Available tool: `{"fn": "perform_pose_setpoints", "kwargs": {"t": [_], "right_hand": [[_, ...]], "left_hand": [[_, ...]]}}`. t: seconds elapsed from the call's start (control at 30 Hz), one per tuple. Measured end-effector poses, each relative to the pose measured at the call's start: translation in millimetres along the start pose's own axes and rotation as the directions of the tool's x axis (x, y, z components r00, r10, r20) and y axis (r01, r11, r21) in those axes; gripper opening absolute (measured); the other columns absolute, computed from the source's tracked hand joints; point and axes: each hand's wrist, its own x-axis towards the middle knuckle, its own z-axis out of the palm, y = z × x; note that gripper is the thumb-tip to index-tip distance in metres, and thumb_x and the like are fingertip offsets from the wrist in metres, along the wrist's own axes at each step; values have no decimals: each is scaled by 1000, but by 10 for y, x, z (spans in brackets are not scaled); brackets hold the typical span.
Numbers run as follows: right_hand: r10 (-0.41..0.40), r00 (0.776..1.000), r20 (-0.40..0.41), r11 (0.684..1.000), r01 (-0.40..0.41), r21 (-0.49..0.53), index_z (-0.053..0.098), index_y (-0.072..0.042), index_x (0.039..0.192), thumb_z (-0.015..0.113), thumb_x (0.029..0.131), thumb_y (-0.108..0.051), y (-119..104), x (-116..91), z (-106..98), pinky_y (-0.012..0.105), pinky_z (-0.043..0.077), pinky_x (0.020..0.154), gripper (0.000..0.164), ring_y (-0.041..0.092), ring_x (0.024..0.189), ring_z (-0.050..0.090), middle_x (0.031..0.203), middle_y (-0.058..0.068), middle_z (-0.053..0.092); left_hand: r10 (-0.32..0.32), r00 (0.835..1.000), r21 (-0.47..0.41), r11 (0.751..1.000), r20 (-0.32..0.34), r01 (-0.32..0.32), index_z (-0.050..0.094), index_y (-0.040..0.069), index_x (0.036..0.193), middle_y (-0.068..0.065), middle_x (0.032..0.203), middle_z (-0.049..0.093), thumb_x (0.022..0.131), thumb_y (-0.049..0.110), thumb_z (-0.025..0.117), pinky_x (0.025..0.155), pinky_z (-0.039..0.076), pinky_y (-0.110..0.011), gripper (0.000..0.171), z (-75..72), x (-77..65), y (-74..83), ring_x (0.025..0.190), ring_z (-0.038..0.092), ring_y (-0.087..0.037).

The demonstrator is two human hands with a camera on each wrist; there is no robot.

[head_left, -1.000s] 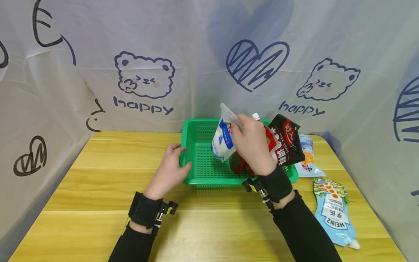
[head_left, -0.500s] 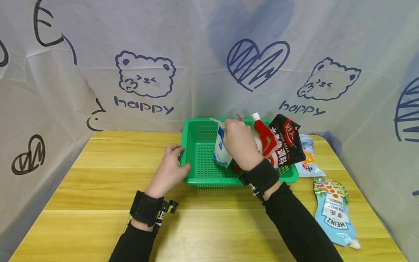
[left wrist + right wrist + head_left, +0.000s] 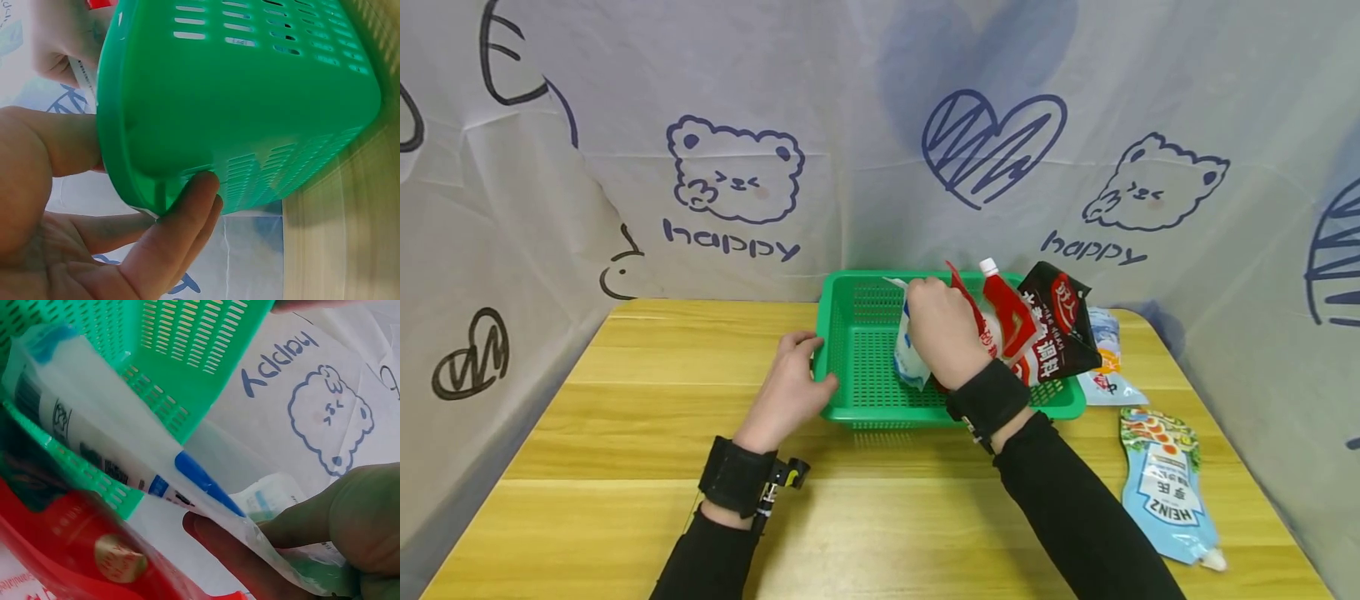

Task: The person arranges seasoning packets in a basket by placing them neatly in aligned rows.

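My left hand (image 3: 790, 387) grips the left rim of a green plastic basket (image 3: 880, 414), thumb and fingers on either side of the edge in the left wrist view. My right hand (image 3: 947, 333) is over the basket's middle and pinches the top of a white and blue plastic bag (image 3: 106, 419) between thumb and fingers. The bag (image 3: 910, 367) stands upright inside the basket, partly hidden behind the hand in the head view. Right beside it are a red packet (image 3: 973, 308) and a red pouch with a white cap (image 3: 1009, 312).
A black seasoning packet (image 3: 1060, 325) leans over the basket's right end. Outside, to its right, lie a white and blue packet (image 3: 1105, 350) and a light blue Heinz pouch (image 3: 1165, 492) on the wooden table (image 3: 625, 500). A printed cloth (image 3: 865, 167) hangs behind.
My right hand has moved left and lower with the white and blue bag, which now stands more upright in the basket. More of the red packets shows. The left hand stays on the rim.
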Motion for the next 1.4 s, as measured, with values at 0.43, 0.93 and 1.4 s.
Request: {"fn": "perform_pose_setpoints", "kwargs": {"t": [0.43, 0.93, 1.4], "right_hand": [[2, 1000, 26, 999, -3, 41, 69, 8, 100, 69, 97, -2, 102, -43, 64, 37, 61, 62, 11, 29, 62, 65, 79, 18, 66], [62, 997, 52, 969, -72, 235, 49, 15, 141, 54, 103, -1, 74, -123, -48, 39, 62, 61, 42, 33, 69, 71, 106, 25, 71], [60, 940, -334, 931, 67, 358, 59, 1, 142, 69, 98, -11, 334, -644, -471, 49, 60, 86, 47, 36, 99, 72, 136, 20, 66]], "left_hand": [[18, 1000, 0, 1000, 4, -18, 41, -13, 150, -27, 158, 31, 93, 1, 65, 102, 53, -52, 64, 19, -10, 9, 129, 53, -41], [21, 1000, 6, 1000, 6, -21, 40, -13, 151, -27, 159, 30, 94, 1, 64, 98, 55, -50, 64, 7, -11, 1, 128, 54, -42], [12, 1000, 12, 1000, 12, -12, 40, -14, 151, -28, 159, 30, 94, 1, 64, 98, 55, -51, 63, 2, -5, 15, 126, 55, -42]]}}
